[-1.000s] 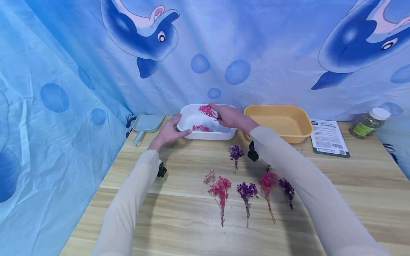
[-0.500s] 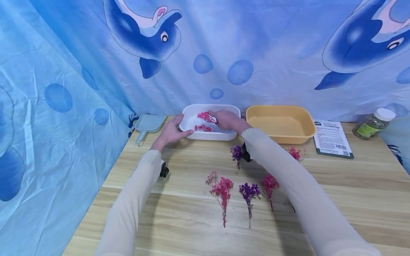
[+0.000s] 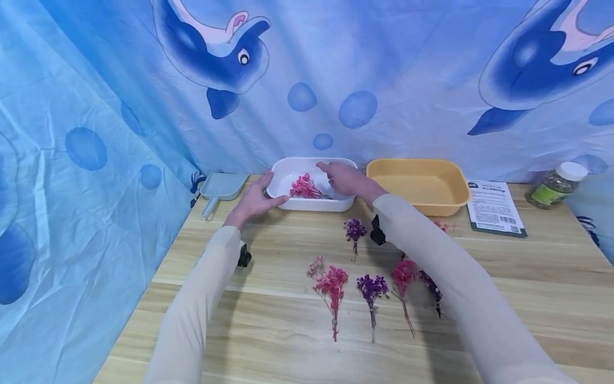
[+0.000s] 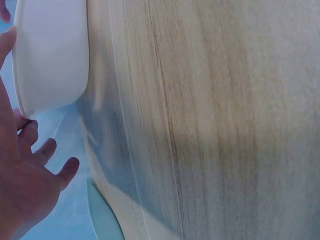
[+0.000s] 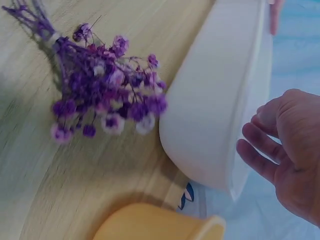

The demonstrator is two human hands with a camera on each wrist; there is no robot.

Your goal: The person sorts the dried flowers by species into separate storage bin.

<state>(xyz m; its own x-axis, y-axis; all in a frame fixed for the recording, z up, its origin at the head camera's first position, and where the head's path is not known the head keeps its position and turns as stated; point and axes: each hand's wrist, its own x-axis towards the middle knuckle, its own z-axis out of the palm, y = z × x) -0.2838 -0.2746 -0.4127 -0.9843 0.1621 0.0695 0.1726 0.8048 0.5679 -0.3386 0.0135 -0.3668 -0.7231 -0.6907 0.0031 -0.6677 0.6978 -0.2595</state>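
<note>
Two bunches of pink dried flowers seem to overlap in the white basin (image 3: 331, 204), where pink blooms (image 3: 304, 186) lie with stems pointing right. My right hand (image 3: 342, 178) hovers over the basin's right part, holding nothing. Its fingers are loosely bent in the right wrist view, beside the basin's rim. At the near left corner, my left hand (image 3: 254, 201) rests on the basin, thumb stretched along the front rim and fingers up the left side. The left wrist view shows its other fingers (image 4: 67, 172) spread apart, off the basin.
Purple bunches (image 3: 355, 230) (image 3: 372, 289) and pink bunches (image 3: 332, 288) (image 3: 404, 274) lie on the wooden table (image 3: 283, 320). More flowers are partly under my right sleeve. A yellow basin (image 3: 417, 186), a dustpan (image 3: 223, 185), a printed packet (image 3: 496, 208) and a jar (image 3: 551, 186) stand along the back.
My right hand lowered the pink bunch into the white basin and let go. It has since drawn slightly to the right. The left hand stays at the basin's corner.
</note>
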